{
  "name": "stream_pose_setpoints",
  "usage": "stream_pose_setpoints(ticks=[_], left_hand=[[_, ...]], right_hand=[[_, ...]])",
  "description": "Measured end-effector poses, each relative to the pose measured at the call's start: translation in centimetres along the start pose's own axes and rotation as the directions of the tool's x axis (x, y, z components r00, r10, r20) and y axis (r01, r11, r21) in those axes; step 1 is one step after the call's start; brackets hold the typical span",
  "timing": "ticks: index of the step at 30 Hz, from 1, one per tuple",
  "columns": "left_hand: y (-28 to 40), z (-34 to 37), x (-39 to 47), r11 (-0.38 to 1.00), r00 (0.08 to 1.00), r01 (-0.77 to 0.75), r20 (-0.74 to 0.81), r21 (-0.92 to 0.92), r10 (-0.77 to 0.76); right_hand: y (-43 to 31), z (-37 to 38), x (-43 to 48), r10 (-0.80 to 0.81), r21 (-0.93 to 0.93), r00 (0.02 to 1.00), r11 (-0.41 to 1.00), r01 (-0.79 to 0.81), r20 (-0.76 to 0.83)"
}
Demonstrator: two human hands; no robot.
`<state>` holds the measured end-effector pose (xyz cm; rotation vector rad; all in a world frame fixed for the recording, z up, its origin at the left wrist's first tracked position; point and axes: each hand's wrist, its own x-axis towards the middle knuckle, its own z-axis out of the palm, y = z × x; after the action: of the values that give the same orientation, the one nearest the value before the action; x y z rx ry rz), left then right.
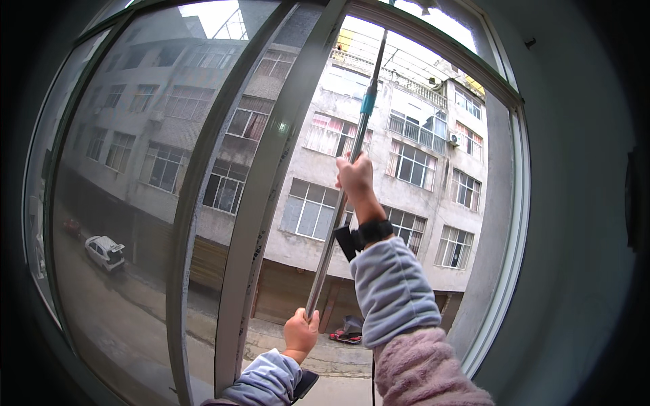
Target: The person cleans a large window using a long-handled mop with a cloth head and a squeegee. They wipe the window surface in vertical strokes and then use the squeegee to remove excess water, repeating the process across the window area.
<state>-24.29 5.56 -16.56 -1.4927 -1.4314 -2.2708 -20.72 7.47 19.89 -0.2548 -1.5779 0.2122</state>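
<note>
A metal telescopic pole point(325, 259) with a teal collar point(368, 104) slants upward through the open part of a sliding window. My right hand point(355, 175) is closed around it below the collar, with a black strap point(373, 233) on the wrist. Lower down, my left hand point(300, 332) grips the pole near its bottom end. The thin upper section reaches the top rail of the window frame point(406, 33); its far end is not clearly seen.
Sliding glass panes point(127, 167) and an upright sash frame point(264, 203) stand at the left. A dark wall point(569, 203) is on the right. Outside are a multi-storey building point(315, 167), a street with a white car point(105, 252), and a red vehicle point(346, 336) below.
</note>
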Motion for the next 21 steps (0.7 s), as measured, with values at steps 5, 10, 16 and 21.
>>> stream_pose_setpoints(ticks=[5,10,16,21], left_hand=[[4.3,-0.9,4.3,0.999,0.999,-0.022,-0.037,-0.034,0.021],[0.8,-0.4,2.1,1.000,0.998,-0.021,-0.056,0.007,0.021],[-7.0,0.0,-3.8,0.998,0.996,0.034,-0.084,0.051,-0.029],[-12.3,-0.9,-9.1,0.990,0.995,0.086,-0.060,0.116,-0.079]], right_hand=[[-3.8,0.2,6.6,0.016,0.033,0.991,0.999,-0.020,0.132],[-1.4,1.6,2.1,0.019,-0.030,0.998,0.999,-0.017,0.054],[1.5,2.4,-6.8,0.054,0.002,0.997,0.999,-0.055,0.046],[4.4,3.3,-13.8,0.105,-0.016,0.993,0.994,-0.105,0.056]])
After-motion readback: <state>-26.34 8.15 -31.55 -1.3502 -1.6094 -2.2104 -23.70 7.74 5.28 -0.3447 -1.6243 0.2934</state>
